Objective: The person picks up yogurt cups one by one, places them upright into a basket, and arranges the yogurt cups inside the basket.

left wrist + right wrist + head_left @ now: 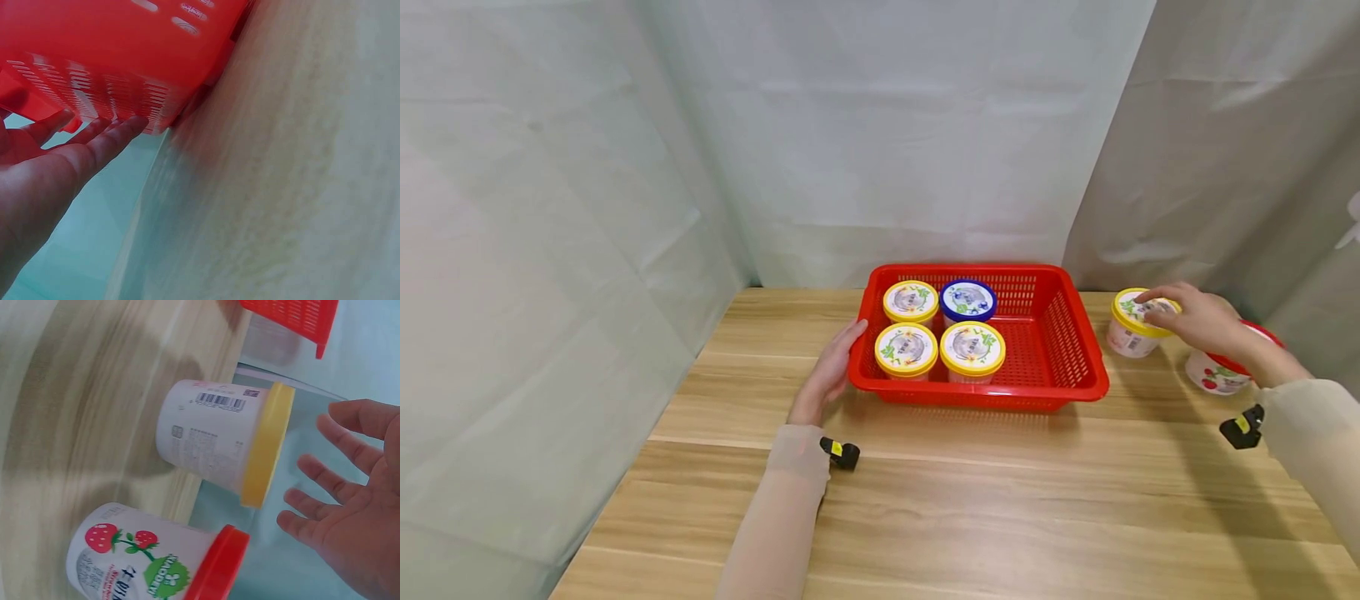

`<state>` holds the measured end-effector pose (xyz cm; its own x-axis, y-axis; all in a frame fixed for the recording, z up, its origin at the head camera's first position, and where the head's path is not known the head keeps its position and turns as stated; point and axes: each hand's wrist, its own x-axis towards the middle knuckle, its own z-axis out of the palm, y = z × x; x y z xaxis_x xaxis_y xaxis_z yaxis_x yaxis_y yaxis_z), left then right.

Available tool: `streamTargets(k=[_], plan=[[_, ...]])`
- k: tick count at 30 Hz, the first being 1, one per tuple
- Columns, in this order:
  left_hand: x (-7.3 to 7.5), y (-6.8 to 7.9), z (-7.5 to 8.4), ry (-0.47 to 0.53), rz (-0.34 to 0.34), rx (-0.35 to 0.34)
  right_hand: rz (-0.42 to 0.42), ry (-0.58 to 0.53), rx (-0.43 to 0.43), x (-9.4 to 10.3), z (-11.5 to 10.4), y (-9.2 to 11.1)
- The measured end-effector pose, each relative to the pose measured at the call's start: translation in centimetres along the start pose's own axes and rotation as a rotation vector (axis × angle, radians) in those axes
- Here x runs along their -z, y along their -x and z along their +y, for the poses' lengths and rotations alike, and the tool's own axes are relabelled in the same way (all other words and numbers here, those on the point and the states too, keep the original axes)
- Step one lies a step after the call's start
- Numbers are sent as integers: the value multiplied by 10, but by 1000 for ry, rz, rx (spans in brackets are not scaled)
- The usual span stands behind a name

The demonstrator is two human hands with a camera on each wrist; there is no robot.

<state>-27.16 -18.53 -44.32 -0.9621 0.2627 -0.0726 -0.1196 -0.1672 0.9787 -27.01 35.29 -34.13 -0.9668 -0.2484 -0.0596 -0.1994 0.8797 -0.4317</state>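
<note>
A red plastic basket (pixel 1037 393) stands on the table with three yellow-lidded tubs (pixel 973 348) and one blue-lidded tub (pixel 968 300) grouped in its left part. Against the basket's left side rests my left hand (pixel 833 367), its fingers fairly straight along the slotted wall in the left wrist view. My right hand (pixel 1206 325) is over another yellow-lidded tub (pixel 206 434), right of the basket. In the right wrist view its fingers are spread and apart from the lid. Beside that tub, a red-lidded tub (pixel 144 556) with strawberries on its side is partly hidden by my right arm in the head view.
The wood-grain table (pixel 955 517) extends in front of the basket. Pale curtains (pixel 910 150) hang behind it and along both sides. Small black wrist cameras (pixel 841 453) are worn at both cuffs.
</note>
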Motion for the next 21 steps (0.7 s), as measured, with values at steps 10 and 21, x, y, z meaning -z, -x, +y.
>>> streamTargets(k=[10, 21], plan=[[0, 0, -1, -17, -6, -4, 60, -48, 123, -15, 13, -3], [2, -1, -1, -16, -19, -5, 3, 10, 69, -21, 18, -5]])
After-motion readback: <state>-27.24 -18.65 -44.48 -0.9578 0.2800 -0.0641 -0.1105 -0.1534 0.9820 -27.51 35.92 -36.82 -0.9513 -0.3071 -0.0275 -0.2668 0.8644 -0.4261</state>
